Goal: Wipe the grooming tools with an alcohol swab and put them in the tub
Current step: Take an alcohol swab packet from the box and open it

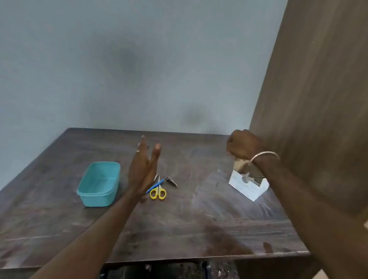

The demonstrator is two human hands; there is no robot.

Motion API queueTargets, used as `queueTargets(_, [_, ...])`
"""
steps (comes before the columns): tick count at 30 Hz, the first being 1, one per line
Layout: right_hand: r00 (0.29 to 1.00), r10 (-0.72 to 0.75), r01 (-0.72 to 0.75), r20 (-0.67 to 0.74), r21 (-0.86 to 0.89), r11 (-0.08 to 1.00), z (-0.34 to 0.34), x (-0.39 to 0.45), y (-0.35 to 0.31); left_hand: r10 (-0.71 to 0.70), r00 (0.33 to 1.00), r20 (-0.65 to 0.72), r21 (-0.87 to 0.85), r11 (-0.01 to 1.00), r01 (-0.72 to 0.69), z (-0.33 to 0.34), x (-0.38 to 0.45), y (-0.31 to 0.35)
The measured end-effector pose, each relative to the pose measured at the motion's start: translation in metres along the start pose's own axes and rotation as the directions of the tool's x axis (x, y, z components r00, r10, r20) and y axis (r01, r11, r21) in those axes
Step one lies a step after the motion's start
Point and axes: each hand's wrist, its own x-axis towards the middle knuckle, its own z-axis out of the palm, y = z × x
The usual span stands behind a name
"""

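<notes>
A teal plastic tub (pixel 99 183) stands empty on the dark wooden table (pixel 192 226), left of centre. Just right of it lie yellow-handled scissors (pixel 158 192), a blue-handled tool (pixel 155 185) and a small metal nail clipper (pixel 171 181), close together. My left hand (pixel 143 167) hovers flat with fingers straight, edge-on, between the tub and the tools, holding nothing. A white swab box (pixel 247 187) with an open top sits at the right. My right hand (pixel 242 145) hangs above that box with fingers curled down; whether it pinches a swab is hidden.
A grey wall rises behind the table. A tall wooden panel (pixel 330 98) stands at the right, close to the swab box. The table's front edge (pixel 211 259) runs below my arms, with a dark floor beneath.
</notes>
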Motion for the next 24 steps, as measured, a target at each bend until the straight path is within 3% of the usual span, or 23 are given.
queueTargets(2, [0.986, 0.042, -0.042, 0.162, -0.001, 0.999, 0.002, 0.003, 0.012, -0.036, 0.999, -0.023, -0.027, 0.999, 0.036, 0.001, 0.003, -0.01])
queueTargets(4, [0.965, 0.113, -0.1, 0.235, -0.064, 0.993, 0.006, 0.006, 0.023, -0.077, 0.997, -0.022, -0.071, 0.995, 0.075, 0.005, 0.003, -0.023])
queueTargets(10, [0.953, 0.118, -0.059, 0.279, -0.212, 0.976, 0.043, 0.027, 0.052, -0.061, 0.996, -0.058, -0.172, 0.984, 0.05, 0.013, 0.008, -0.045])
queueTargets(19, [0.938, 0.123, -0.07, 0.323, -0.171, 0.983, 0.069, 0.023, 0.07, -0.002, 0.995, -0.097, -0.221, 0.975, -0.019, 0.025, 0.016, -0.057])
queueTargets(22, [0.946, 0.057, 0.045, 0.319, -0.306, 0.951, 0.076, 0.024, 0.076, 0.013, 0.995, -0.102, -0.247, 0.968, -0.038, 0.025, 0.016, -0.052])
queueTargets(24, [0.933, 0.135, -0.034, 0.335, -0.292, 0.956, 0.08, 0.022, 0.077, 0.021, 0.993, -0.112, -0.256, 0.965, -0.05, 0.026, 0.016, -0.051])
